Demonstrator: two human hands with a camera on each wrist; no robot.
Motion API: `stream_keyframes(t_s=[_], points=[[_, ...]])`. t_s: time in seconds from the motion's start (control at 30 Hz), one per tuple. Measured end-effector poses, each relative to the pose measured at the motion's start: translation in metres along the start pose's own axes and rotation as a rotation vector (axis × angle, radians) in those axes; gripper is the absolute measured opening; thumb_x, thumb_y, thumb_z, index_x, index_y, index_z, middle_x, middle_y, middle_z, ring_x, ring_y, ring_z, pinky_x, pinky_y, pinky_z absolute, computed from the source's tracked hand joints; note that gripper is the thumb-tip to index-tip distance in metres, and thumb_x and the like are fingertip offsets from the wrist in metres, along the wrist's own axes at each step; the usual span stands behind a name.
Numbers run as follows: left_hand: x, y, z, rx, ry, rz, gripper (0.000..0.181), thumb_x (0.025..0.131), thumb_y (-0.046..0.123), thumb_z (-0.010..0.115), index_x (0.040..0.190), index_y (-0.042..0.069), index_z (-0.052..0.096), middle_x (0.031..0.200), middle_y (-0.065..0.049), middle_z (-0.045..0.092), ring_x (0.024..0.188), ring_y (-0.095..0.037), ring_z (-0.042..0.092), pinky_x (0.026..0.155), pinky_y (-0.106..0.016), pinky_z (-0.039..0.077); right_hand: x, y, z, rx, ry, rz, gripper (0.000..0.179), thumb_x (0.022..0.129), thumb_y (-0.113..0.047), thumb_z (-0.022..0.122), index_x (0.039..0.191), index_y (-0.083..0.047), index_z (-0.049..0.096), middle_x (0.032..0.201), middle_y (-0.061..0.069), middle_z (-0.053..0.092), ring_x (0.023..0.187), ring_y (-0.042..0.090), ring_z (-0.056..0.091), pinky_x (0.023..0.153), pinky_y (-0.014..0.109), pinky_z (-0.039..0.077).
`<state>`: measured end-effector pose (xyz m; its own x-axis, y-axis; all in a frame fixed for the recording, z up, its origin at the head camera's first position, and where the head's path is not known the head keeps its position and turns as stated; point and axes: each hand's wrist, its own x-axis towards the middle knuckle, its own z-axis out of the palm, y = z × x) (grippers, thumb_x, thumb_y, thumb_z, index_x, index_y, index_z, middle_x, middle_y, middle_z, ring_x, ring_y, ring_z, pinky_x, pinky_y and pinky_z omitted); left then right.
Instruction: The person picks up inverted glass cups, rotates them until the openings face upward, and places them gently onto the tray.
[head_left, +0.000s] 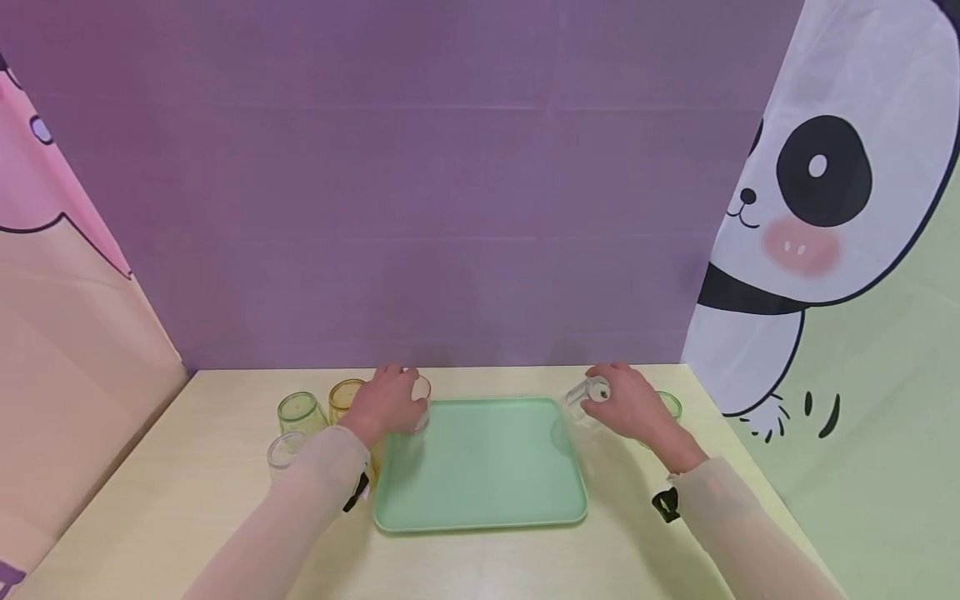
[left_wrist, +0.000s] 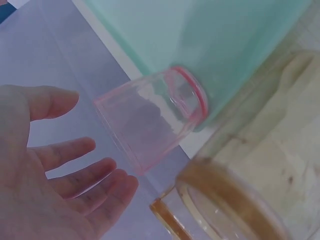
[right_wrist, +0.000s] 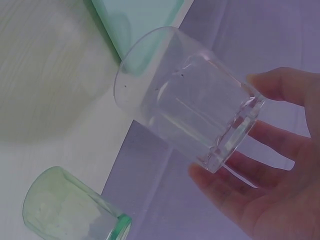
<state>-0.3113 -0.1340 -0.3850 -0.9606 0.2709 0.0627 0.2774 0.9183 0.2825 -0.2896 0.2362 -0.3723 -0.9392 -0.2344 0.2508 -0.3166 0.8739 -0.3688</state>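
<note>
My right hand holds a clear glass by its thick base, with thumb and fingers around that end. The glass is tilted in the air near the tray's back right corner, its wide mouth away from the palm. At the tray's back left corner stands a pink-tinted glass. Beside it is my left hand, fingers loosely spread, with a gap to the glass in the left wrist view. The pale green tray lies between both hands. Whether the pink-tinted glass stands on the tray's edge, I cannot tell.
To the left stand a green glass, an amber glass and a clear glass, partly behind my left arm. Another green glass stands beyond my right hand. A purple backdrop rises behind the table.
</note>
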Motion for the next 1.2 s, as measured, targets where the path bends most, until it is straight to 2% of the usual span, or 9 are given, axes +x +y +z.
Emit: stream_keyframes(t_s=[0.2,0.57,0.73,0.97,1.2], points=[[0.000,-0.001,0.000,-0.056,0.016,0.000,0.047,0.096,0.025,0.057,0.135,-0.001,0.057,0.132,-0.025,0.054,0.123,-0.047,0.052,0.089,-0.062,0.050,0.000,-0.003,0.003,0.040,0.035,0.003,0.044,0.088,-0.023,0.069,0.123,0.003,0.066,0.123,0.024,0.063,0.117,0.045,0.058,0.098,0.057,0.047],[-0.007,-0.006,0.007,-0.073,0.106,0.081,0.043,0.097,0.024,0.057,0.132,-0.002,0.059,0.124,-0.022,0.059,0.111,-0.040,0.060,0.089,-0.055,0.053,-0.005,-0.008,0.010,0.125,0.099,-0.004,0.041,0.088,-0.021,0.073,0.122,0.002,0.067,0.117,0.021,0.066,0.111,0.041,0.062,0.093,0.057,0.049],[-0.012,-0.003,0.012,-0.106,0.170,0.125,0.039,0.096,0.026,0.061,0.126,0.001,0.063,0.124,-0.018,0.061,0.112,-0.035,0.060,0.089,-0.052,0.053,-0.008,-0.007,0.015,0.148,0.132,-0.008,0.043,0.088,-0.022,0.073,0.124,0.002,0.067,0.120,0.021,0.066,0.114,0.041,0.061,0.097,0.057,0.048],[-0.019,0.004,0.018,-0.190,0.271,0.161,0.039,0.094,0.028,0.065,0.124,0.002,0.066,0.127,-0.016,0.062,0.122,-0.035,0.056,0.092,-0.053,0.052,-0.011,-0.007,0.021,0.182,0.171,-0.008,0.045,0.086,-0.022,0.075,0.124,0.000,0.067,0.118,0.019,0.067,0.110,0.037,0.063,0.092,0.053,0.050],[-0.026,0.011,0.026,-0.240,0.274,0.153,0.040,0.095,0.028,0.065,0.127,0.003,0.065,0.127,-0.012,0.063,0.119,-0.033,0.059,0.093,-0.053,0.051,-0.016,-0.010,0.024,0.238,0.175,0.038,0.044,0.087,-0.022,0.076,0.126,-0.003,0.067,0.114,0.014,0.067,0.100,0.030,0.063,0.083,0.044,0.051]])
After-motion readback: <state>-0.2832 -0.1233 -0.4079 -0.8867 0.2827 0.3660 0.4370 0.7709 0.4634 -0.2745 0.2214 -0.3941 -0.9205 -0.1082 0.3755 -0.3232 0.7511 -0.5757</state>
